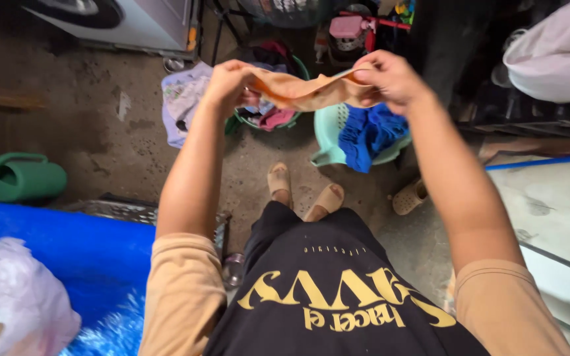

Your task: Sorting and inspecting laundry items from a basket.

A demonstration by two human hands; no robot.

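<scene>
I hold a small tan-orange cloth [308,92] stretched out in front of me at chest height. My left hand [227,84] pinches its left end and my right hand [389,78] grips its right end; the cloth sags a little between them. Below the cloth on the concrete floor stand a green laundry basket [251,121] with mixed clothes and a pale teal basket [328,132] with a blue garment [369,132] hanging over its rim. My feet in tan slippers [303,191] are just in front of the baskets.
A green watering can [20,177] lies at the left. A blue tarp [80,257] and a plastic bag [21,296] fill the lower left. A white appliance [133,23] stands at the back; a light garment [183,99] lies on the floor. White cloth [555,56] hangs top right.
</scene>
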